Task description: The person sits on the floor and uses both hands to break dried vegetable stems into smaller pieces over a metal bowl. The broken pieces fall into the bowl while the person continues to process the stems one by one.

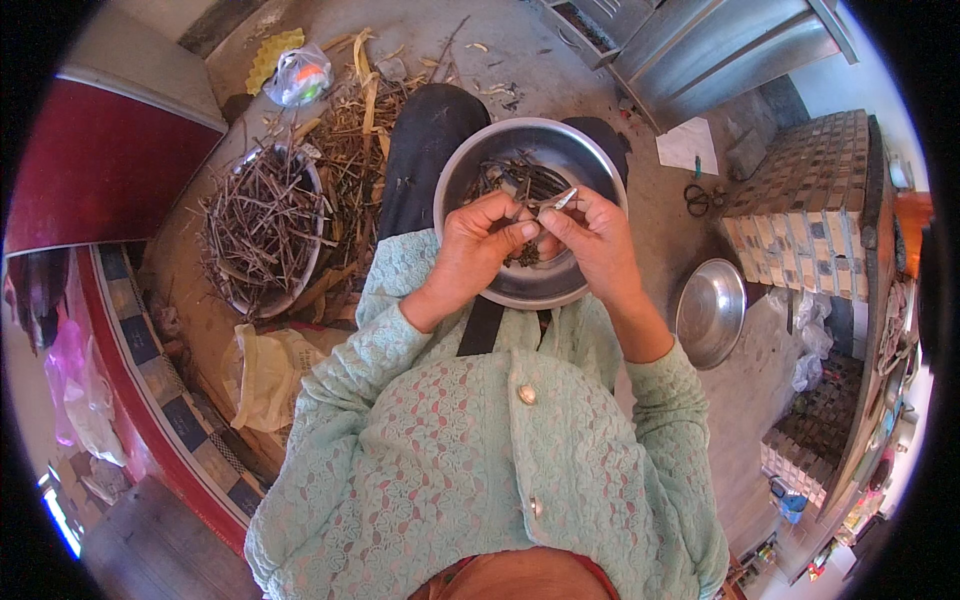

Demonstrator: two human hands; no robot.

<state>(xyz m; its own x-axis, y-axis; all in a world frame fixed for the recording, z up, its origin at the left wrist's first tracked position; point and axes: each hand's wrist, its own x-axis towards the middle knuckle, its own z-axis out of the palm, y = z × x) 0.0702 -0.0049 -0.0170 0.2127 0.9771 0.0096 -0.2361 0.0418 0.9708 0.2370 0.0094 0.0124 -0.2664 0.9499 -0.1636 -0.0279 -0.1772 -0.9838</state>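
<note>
A round metal bowl (447, 190) rests on my lap between my knees, with dark, thin dried pieces (540, 180) inside it. Over the bowl both hands meet, fingertips almost touching. My left hand (478, 238) is closed in a pinch, thumb against the fingers; what it pinches is small and mostly hidden. In my right hand (602, 238), also closed, a small shiny metal blade (566, 198) shows between thumb and fingers; its handle is covered. Beneath the fingers lies a small dark clump (527, 256) in the bowl.
To the left stands a basin heaped with twigs (262, 232), beside more loose sticks (350, 190) on the floor. A clear plastic bag (299, 76) lies beyond. At right are an empty metal basin (711, 313), scissors (696, 200), white paper (687, 146) and a tiled brick block (800, 210).
</note>
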